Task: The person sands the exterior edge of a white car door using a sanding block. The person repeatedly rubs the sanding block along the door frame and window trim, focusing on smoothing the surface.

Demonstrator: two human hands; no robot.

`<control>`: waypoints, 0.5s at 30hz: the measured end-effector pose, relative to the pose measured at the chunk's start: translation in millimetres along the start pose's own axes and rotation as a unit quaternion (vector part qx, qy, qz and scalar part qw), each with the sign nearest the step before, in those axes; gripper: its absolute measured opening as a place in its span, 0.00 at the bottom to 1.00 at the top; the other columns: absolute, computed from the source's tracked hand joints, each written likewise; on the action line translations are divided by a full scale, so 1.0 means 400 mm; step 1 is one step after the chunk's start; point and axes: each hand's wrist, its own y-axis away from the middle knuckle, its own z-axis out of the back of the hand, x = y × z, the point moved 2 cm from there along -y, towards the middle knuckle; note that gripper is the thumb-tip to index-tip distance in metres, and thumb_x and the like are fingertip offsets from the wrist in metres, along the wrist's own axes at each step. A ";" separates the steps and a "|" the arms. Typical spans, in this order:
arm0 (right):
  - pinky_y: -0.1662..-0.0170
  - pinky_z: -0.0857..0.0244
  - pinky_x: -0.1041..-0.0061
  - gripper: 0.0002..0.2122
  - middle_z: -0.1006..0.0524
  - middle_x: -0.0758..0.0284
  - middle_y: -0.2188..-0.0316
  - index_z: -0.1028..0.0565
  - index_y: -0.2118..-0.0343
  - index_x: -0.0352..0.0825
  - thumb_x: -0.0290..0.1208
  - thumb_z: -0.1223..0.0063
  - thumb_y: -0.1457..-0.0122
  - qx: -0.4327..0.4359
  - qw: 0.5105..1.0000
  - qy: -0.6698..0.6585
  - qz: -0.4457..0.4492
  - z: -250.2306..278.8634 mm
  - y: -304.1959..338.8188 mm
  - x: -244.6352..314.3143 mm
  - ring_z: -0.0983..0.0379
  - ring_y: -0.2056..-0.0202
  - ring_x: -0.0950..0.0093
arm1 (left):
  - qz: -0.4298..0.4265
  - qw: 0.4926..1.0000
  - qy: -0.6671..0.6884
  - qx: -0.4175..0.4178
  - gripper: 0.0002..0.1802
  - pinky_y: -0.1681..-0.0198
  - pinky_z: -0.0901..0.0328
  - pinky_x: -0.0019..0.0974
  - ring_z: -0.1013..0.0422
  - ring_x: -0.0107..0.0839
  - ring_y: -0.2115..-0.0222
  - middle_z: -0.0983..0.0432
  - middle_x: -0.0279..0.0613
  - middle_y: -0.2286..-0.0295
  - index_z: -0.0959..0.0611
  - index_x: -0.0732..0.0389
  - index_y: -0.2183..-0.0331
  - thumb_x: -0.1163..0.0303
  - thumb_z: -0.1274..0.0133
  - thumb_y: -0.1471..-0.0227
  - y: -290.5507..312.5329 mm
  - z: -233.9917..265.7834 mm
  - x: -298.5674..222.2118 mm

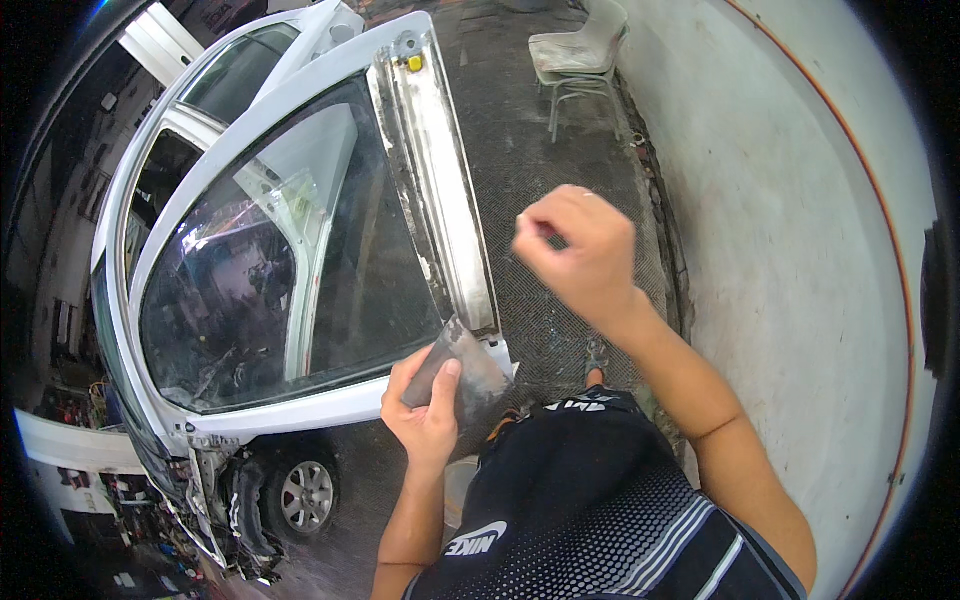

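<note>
My left hand (425, 415) is closed around a flat, dark grey plate (478, 378) with smudged, lighter patches, its thumb laid on the face. The plate is tilted in front of the lower corner of a white car door (295, 398). A bare, shiny metal strip (450, 190) runs along the door's near-right edge beside the dark window glass (360, 300). To the right of that strip my right hand (583, 250) is raised, apart from the door. Its fingers are curled in, leaving a small gap by the thumb. Whether they hold anything is hidden.
Behind the door stands the white car body (125, 205), with a wheel (306, 497) and exposed front parts (205, 495) at lower left. A pale chair (580, 55) is at the far right, beside a white wall (800, 250) with an orange hose (865, 160). Dark textured floor (510, 130) lies between.
</note>
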 end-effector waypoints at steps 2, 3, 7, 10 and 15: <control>0.69 0.29 0.75 0.03 0.19 0.64 0.74 0.18 0.73 0.33 0.23 0.34 0.50 0.009 0.996 -0.043 -0.084 0.048 0.029 -0.049 0.21 0.73 0.70 | 0.002 1.000 0.003 -0.007 0.13 0.56 0.30 0.30 0.24 0.26 0.63 0.18 0.43 0.64 0.15 0.69 0.57 0.78 0.37 0.45 0.004 0.004 0.005; 0.68 0.29 0.77 0.02 0.18 0.65 0.73 0.17 0.71 0.33 0.23 0.35 0.48 0.024 0.989 -0.048 -0.141 0.073 0.050 -0.072 0.21 0.72 0.74 | 0.004 1.000 0.002 -0.011 0.13 0.56 0.30 0.30 0.24 0.26 0.63 0.18 0.43 0.63 0.15 0.69 0.57 0.78 0.37 0.45 0.008 0.009 0.013; 0.66 0.31 0.81 0.05 0.17 0.68 0.71 0.17 0.62 0.30 0.24 0.38 0.40 0.039 0.944 -0.037 -0.325 0.168 0.174 -0.230 0.24 0.71 0.83 | 0.012 1.000 -0.012 -0.015 0.13 0.55 0.31 0.30 0.24 0.26 0.62 0.18 0.42 0.63 0.15 0.69 0.57 0.78 0.37 0.46 0.008 0.018 0.040; 0.64 0.31 0.82 0.08 0.17 0.69 0.69 0.18 0.57 0.29 0.24 0.41 0.37 0.017 0.919 -0.076 -0.386 0.216 0.259 -0.300 0.24 0.69 0.84 | 0.031 0.999 0.008 -0.017 0.13 0.55 0.31 0.30 0.24 0.26 0.62 0.18 0.42 0.63 0.15 0.69 0.58 0.78 0.36 0.46 0.006 0.014 0.032; 0.68 0.36 0.84 0.06 0.22 0.73 0.73 0.18 0.61 0.28 0.20 0.46 0.36 -0.033 0.906 -0.089 -0.413 0.244 0.320 -0.313 0.30 0.72 0.86 | 0.018 1.000 -0.002 -0.015 0.12 0.55 0.30 0.30 0.24 0.26 0.62 0.18 0.42 0.63 0.15 0.69 0.58 0.79 0.37 0.46 -0.001 0.008 0.035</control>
